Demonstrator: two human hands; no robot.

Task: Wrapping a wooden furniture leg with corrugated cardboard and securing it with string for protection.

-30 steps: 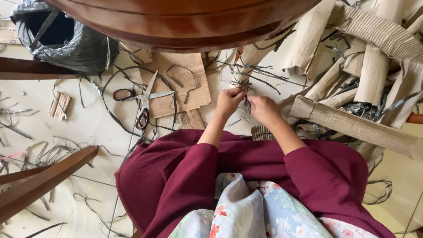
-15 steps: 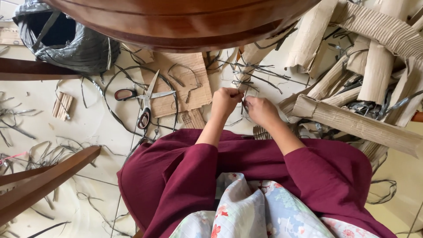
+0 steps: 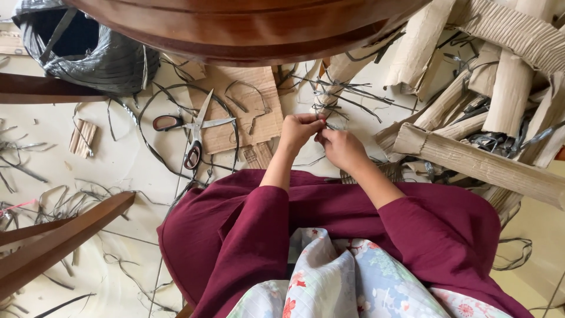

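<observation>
My left hand (image 3: pixel 298 131) and my right hand (image 3: pixel 340 147) meet fingertip to fingertip in front of my lap, both pinching thin dark strips (image 3: pixel 327 100) that trail away across the floor. What sits exactly between the fingertips is too small to make out. Maroon sleeves cover both forearms. A pair of open scissors (image 3: pixel 193 129) with red-brown handles lies on a flat piece of cardboard (image 3: pixel 250 106) to the left of my left hand.
Rolled cardboard tubes (image 3: pixel 482 165) pile up at the right. A curved dark wooden edge (image 3: pixel 247 29) overhangs the top. A black plastic bag (image 3: pixel 88 50) sits top left. Wooden bars (image 3: pixel 59 235) cross the lower left, and loose strips litter the floor.
Both hands have stayed together on the strips, with only small finger movements. The view has shifted slightly.
</observation>
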